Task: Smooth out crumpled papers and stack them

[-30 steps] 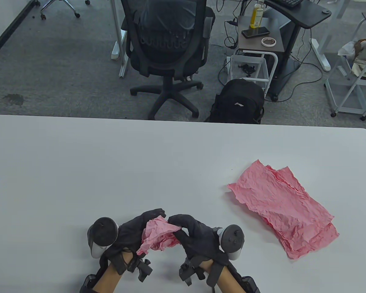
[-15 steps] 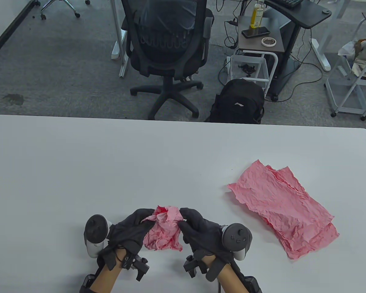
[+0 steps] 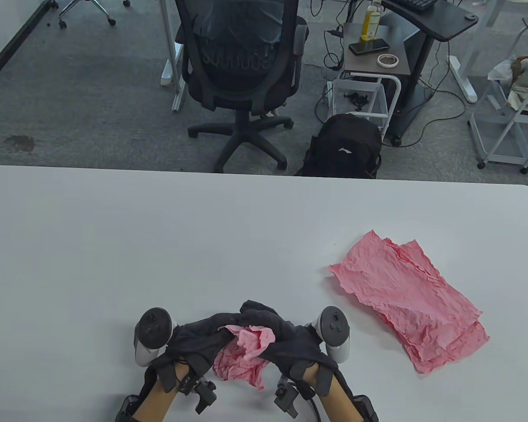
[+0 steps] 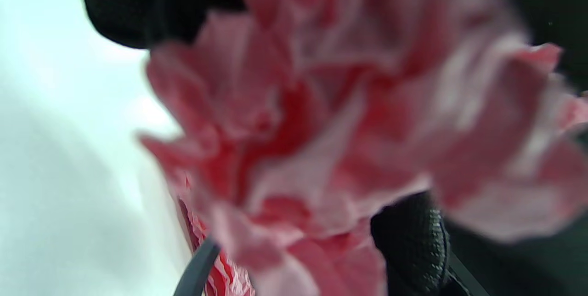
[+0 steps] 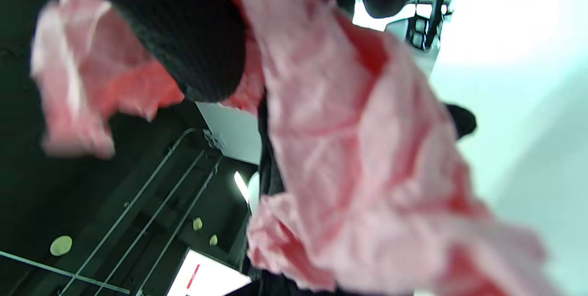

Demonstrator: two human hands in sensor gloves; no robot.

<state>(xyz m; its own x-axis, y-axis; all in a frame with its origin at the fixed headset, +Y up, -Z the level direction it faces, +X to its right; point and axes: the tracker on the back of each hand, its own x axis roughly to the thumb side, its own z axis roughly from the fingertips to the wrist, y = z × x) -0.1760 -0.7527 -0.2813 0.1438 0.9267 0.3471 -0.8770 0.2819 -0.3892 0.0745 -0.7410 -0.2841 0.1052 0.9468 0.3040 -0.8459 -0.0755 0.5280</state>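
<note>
Worktop [image 3: 114, 228]: smooth, pale grey
Stack [image 3: 411, 303]: flattened wrinkly pink sheets
Crumpled paper [image 3: 244, 354]: pink, creased wad
Left hand [image 3: 198, 336]: grips wad
Right hand [image 3: 286, 336]: grips wad

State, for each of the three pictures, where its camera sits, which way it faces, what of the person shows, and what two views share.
Table view: above, facing down at the white table; left hand, right hand and both forearms show.
Left wrist view: on the left wrist, close on the crumpled pink paper; black gloved fingers show.
Right wrist view: on the right wrist, tilted; a gloved finger shows.
Shared: the crumpled pink paper appears in both wrist views.
</note>
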